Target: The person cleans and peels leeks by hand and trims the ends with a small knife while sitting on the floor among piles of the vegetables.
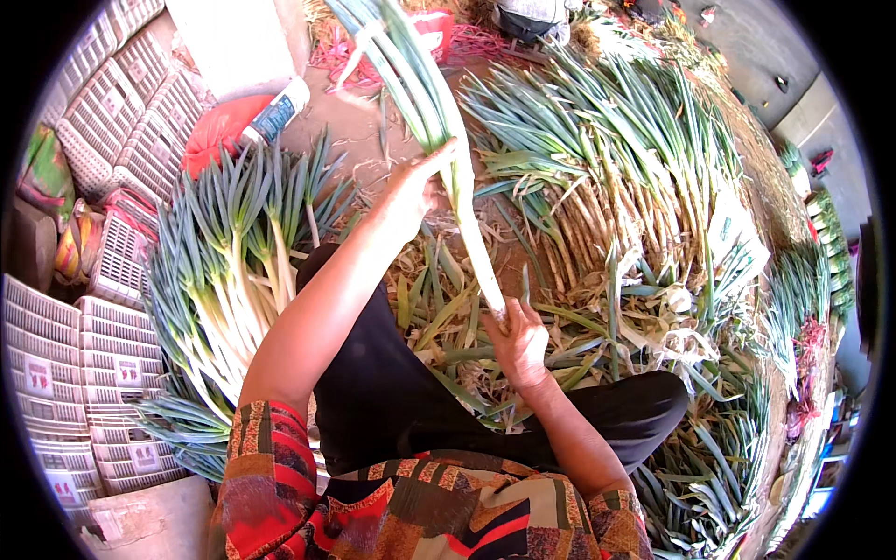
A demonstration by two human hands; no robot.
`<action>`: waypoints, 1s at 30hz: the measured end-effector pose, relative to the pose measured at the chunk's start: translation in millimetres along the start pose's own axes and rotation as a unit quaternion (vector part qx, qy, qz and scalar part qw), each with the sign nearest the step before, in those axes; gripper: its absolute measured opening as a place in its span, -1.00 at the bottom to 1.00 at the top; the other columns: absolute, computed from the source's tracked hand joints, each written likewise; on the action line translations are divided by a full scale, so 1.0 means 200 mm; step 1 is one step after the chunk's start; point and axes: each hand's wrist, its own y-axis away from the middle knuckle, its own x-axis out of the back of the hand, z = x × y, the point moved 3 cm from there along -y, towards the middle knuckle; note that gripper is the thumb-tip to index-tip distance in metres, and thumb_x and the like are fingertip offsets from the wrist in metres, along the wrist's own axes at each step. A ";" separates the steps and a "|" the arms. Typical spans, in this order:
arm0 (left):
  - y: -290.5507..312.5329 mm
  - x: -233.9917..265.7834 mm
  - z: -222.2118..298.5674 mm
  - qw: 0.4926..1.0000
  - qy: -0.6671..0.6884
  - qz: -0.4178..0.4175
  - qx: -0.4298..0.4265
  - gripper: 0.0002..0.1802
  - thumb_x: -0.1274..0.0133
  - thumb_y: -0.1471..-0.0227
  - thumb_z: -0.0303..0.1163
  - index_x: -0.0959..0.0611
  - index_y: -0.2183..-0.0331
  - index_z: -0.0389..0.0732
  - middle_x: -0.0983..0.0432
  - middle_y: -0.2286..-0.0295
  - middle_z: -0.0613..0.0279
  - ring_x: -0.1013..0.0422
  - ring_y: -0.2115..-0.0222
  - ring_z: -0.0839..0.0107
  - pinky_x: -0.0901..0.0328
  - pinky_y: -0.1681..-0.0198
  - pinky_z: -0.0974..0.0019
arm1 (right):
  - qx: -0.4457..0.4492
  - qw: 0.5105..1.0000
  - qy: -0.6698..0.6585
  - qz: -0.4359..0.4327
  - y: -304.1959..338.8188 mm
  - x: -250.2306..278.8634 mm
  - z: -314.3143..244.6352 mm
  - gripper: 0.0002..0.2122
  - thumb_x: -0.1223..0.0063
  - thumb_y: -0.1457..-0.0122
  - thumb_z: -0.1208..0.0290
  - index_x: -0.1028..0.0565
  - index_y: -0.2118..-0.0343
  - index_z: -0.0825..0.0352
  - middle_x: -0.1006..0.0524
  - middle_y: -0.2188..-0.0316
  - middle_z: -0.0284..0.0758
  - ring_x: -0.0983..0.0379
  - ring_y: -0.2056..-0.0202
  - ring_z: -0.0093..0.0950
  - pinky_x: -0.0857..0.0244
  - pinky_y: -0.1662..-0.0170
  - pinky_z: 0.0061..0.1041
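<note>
A long green onion (478,252) slants across the middle, its green leaves at the top and its white stem toward me. My left hand (411,191) is closed around it where the leaves meet the stem. Lower down, my right hand (519,343) grips the root end; the roots themselves are hidden by the fingers. Beneath my hands lies a heap of stripped leaves and peelings (448,308). To the left, clean white-stemmed green onions (233,280) lean in a pile beside my knee.
Unpeeled green onions with brown stems (607,196) spread at the far right, and more leafy ones (709,467) lie at the near right. White plastic crates (121,373) stack along the left. A white bottle (278,110) rests by a red bag (219,131).
</note>
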 end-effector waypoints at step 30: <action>-0.14 0.06 -0.15 0.972 0.163 0.152 -0.073 -0.77 -0.06 0.14 -0.24 -0.46 0.40 -0.11 -0.43 0.49 0.30 -0.39 0.42 0.38 -0.27 0.36 0.31 | -0.464 0.827 -0.191 0.254 0.08 0.95 1.31 -0.63 0.08 -0.18 0.15 -0.48 0.60 0.37 -0.36 0.79 -0.40 -0.13 0.83 -0.60 -0.09 0.75 -0.59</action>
